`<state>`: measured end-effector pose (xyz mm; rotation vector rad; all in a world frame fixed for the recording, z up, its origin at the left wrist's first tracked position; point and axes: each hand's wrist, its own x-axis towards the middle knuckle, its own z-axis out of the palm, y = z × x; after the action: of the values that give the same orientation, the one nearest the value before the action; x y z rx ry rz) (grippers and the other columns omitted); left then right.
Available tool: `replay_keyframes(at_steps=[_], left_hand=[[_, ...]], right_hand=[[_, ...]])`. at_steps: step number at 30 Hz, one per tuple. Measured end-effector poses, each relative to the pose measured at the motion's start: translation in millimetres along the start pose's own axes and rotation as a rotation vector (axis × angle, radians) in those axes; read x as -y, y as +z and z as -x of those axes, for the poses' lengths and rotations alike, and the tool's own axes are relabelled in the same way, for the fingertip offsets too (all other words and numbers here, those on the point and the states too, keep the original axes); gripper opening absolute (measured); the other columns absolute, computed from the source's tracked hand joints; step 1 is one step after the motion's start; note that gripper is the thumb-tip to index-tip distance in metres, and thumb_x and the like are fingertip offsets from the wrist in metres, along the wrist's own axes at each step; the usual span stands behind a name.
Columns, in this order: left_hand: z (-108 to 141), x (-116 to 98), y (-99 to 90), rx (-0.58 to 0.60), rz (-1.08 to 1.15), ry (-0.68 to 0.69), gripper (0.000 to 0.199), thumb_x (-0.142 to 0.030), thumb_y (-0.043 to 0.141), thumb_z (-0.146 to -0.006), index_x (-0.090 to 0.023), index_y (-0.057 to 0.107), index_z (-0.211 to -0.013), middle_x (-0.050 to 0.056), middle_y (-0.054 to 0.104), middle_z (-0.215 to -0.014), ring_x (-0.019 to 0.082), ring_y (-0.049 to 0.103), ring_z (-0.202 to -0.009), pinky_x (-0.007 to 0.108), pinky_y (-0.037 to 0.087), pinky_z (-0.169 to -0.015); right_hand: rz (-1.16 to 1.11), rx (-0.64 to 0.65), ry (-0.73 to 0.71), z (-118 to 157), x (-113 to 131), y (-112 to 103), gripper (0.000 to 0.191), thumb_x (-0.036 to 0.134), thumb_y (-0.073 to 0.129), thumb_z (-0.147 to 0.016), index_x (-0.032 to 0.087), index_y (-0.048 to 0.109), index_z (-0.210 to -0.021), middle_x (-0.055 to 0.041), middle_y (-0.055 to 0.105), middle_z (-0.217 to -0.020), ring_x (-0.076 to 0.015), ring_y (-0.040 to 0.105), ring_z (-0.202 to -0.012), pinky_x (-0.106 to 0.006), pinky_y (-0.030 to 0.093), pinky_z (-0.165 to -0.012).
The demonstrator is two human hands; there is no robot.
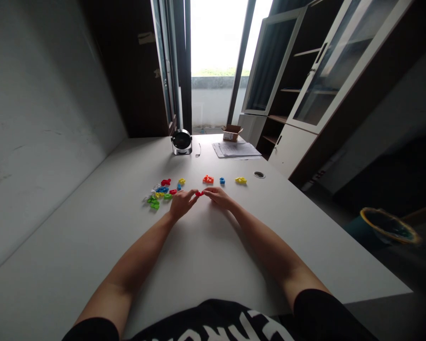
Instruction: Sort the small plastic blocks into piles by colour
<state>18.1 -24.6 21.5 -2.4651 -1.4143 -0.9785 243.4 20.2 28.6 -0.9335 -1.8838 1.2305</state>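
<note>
A small red plastic piece (199,193) is held between my two hands above the white table (213,265). My left hand (182,202) pinches it from the left, and my right hand (217,195) grips its right side with the fingertips. Its exact shape is mostly covered by fingers. Beyond my hands lie an orange-red piece (208,179), a blue piece (222,180) and, farther right, a yellow piece (240,180). Next to my left hand is a loose pile with green pieces (153,202), blue pieces (162,189), a red piece (166,182) and some whitish ones.
At the table's back stand a round black device with a silver stand (181,142) and an open cardboard box (231,133). Papers (237,149) lie before the box. A cable hole (259,174) is at the right. A bin (386,227) stands on the floor beyond the right edge.
</note>
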Motion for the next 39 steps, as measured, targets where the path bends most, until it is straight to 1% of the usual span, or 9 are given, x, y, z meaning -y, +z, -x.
replay_keyframes(at_steps=[4, 13, 20, 23, 26, 28, 31, 35, 39], left_hand=[[0, -1, -0.8, -0.014, -0.003, 0.011, 0.03, -0.044, 0.049, -0.103, -0.023, 0.069, -0.11, -0.001, 0.06, -0.064, 0.014, 0.053, -0.059, 0.027, 0.037, -0.068], [0, -1, -0.5, 0.009, 0.024, 0.025, 0.025, -0.04, 0.051, -0.101, -0.024, 0.067, -0.111, -0.003, 0.059, -0.064, 0.014, 0.055, -0.061, 0.025, 0.039, -0.068], [1, 4, 4.2, 0.094, 0.091, -0.147, 0.032, -0.04, 0.049, -0.1, -0.023, 0.062, -0.123, -0.002, 0.063, -0.069, 0.015, 0.059, -0.062, 0.024, 0.036, -0.06], [0, 6, 4.8, 0.157, 0.131, -0.213, 0.031, -0.041, 0.045, -0.101, -0.023, 0.065, -0.117, -0.001, 0.064, -0.067, 0.016, 0.061, -0.062, 0.024, 0.035, -0.059], [-1, 7, 4.4, 0.187, 0.2, -0.231, 0.035, -0.042, 0.04, -0.103, -0.023, 0.07, -0.106, 0.0, 0.068, -0.071, 0.017, 0.063, -0.066, 0.025, 0.035, -0.06], [-3, 8, 4.1, 0.201, 0.276, -0.237, 0.04, -0.044, 0.038, -0.103, -0.022, 0.072, -0.096, 0.001, 0.069, -0.073, 0.017, 0.062, -0.067, 0.025, 0.035, -0.06], [-5, 10, 4.4, 0.223, 0.391, -0.281, 0.047, -0.049, 0.038, -0.101, -0.019, 0.072, -0.086, 0.0, 0.063, -0.066, 0.015, 0.056, -0.062, 0.025, 0.033, -0.057], [-5, 12, 5.7, 0.23, 0.458, -0.325, 0.044, -0.05, 0.045, -0.097, -0.017, 0.074, -0.089, -0.001, 0.058, -0.064, 0.014, 0.05, -0.061, 0.024, 0.031, -0.056], [-5, 13, 5.7, 0.246, 0.458, -0.318, 0.037, -0.048, 0.053, -0.092, -0.018, 0.074, -0.096, -0.004, 0.052, -0.061, 0.012, 0.045, -0.058, 0.023, 0.029, -0.054]], right_hand=[[-0.008, 0.002, -0.009, 1, 1, 0, 0.051, 0.063, 0.064, -0.084, 0.014, 0.073, -0.093, 0.0011, 0.052, -0.072, -0.0123, 0.039, -0.066, -0.026, 0.029, -0.061], [0.001, -0.022, 0.033, 2, 3, 1, 0.054, 0.069, 0.063, -0.081, 0.015, 0.067, -0.084, 0.004, 0.045, -0.065, -0.0112, 0.034, -0.061, -0.026, 0.026, -0.058], [0.043, -0.071, -0.003, 0, -2, 4, 0.058, 0.073, 0.062, -0.079, 0.016, 0.067, -0.084, 0.0024, 0.049, -0.067, -0.0125, 0.038, -0.062, -0.026, 0.029, -0.059], [0.086, -0.086, -0.032, -1, -7, 6, 0.059, 0.075, 0.06, -0.08, 0.017, 0.066, -0.084, 0.0016, 0.05, -0.068, -0.013, 0.039, -0.063, -0.026, 0.03, -0.059], [0.142, -0.091, -0.039, -3, -13, 8, 0.061, 0.077, 0.057, -0.081, 0.017, 0.066, -0.086, 0.0023, 0.048, -0.066, -0.0129, 0.037, -0.062, -0.026, 0.029, -0.058], [0.183, -0.106, -0.041, -4, -15, 9, 0.062, 0.077, 0.055, -0.081, 0.017, 0.067, -0.088, 0.0028, 0.045, -0.065, -0.0129, 0.035, -0.062, -0.026, 0.027, -0.057], [0.224, -0.114, -0.05, -3, -17, 9, 0.06, 0.075, 0.056, -0.083, 0.017, 0.069, -0.092, 0.0041, 0.04, -0.063, -0.0126, 0.031, -0.06, -0.027, 0.025, -0.056], [0.233, -0.101, -0.08, -2, -16, 10, 0.054, 0.069, 0.06, -0.084, 0.018, 0.071, -0.096, 0.0058, 0.032, -0.063, -0.012, 0.027, -0.059, -0.027, 0.022, -0.056], [0.235, -0.095, -0.083, -3, -17, 11, 0.05, 0.065, 0.062, -0.084, 0.019, 0.071, -0.101, 0.0063, 0.032, -0.062, -0.0117, 0.027, -0.058, -0.027, 0.022, -0.056]])
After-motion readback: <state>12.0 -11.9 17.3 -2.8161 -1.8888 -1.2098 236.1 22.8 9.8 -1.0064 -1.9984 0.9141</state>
